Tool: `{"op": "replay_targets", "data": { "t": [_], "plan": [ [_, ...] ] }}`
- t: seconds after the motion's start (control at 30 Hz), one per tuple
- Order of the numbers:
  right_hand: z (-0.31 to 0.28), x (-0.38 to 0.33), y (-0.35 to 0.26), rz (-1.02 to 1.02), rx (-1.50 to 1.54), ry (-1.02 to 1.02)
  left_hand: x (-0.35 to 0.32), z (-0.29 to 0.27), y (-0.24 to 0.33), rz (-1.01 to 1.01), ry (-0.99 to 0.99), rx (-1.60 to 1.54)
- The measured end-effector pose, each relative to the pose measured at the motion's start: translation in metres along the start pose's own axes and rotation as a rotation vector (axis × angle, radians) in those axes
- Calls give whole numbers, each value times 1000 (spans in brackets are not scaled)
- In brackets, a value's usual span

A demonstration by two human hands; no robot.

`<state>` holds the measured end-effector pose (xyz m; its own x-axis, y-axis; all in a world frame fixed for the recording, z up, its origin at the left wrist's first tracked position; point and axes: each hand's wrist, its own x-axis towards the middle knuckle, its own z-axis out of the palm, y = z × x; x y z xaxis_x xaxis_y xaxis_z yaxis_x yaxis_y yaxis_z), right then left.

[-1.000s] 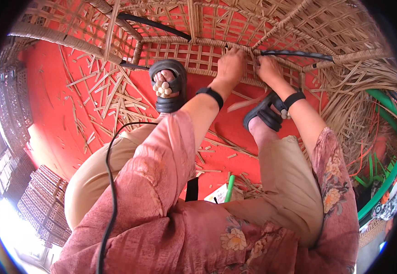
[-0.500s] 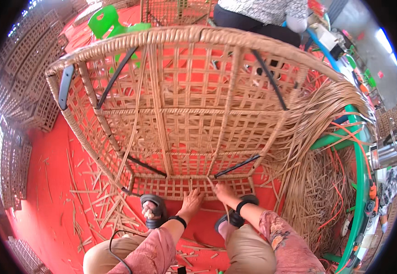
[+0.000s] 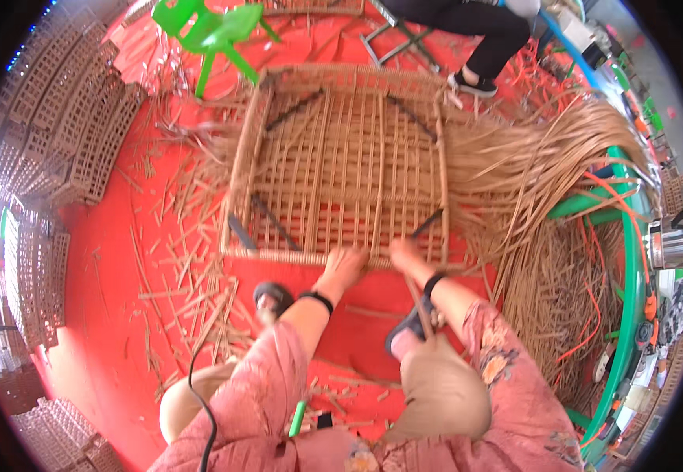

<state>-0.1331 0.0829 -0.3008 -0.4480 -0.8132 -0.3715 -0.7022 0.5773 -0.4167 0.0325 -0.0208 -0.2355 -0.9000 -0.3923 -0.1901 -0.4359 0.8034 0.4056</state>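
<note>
A brown woven wicker frame [image 3: 349,169] with black corner braces lies in front of me on the red floor. Its open lattice shows red through the gaps. My left hand [image 3: 345,266] is closed over the middle of the rim nearest me. A little to the right, my right hand [image 3: 409,258] is closed at the same rim. From under it a flat brown weaving strip [image 3: 418,303] trails down toward my right knee. Motion blur softens both hands, and their fingertips are partly hidden against the rim.
Cut strip scraps [image 3: 200,275] litter the floor at left. Long loose strips [image 3: 538,165] hang over a green rail [image 3: 623,330] at right. A green chair [image 3: 215,31] and a seated person's legs [image 3: 491,47] are beyond the frame. Woven panels [image 3: 58,126] are stacked far left.
The wicker frame has tipped down and away from me, from steeply raised to lying lower and flatter. Both my hands have moved forward with its near rim.
</note>
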Motion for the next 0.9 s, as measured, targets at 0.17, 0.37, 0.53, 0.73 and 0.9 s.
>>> {"op": "replay_targets", "data": {
  "t": [0.17,0.37,0.53,0.73,0.9],
  "plan": [
    [18,2,-3,-79,12,-26,-8,16,-18,-9,41,-1],
    [-25,-26,-37,-42,148,-110,-28,-21,-10,-36,8,-55],
    [-76,-43,-88,-124,176,-110,-42,-92,-11,-69,-31,-33],
    [-141,-60,-171,-206,331,-55,-82,-212,-16,46,121,90],
    [-212,-122,-226,-136,1171,-495,-134,-314,2,194,23,-153]
  ]
}}
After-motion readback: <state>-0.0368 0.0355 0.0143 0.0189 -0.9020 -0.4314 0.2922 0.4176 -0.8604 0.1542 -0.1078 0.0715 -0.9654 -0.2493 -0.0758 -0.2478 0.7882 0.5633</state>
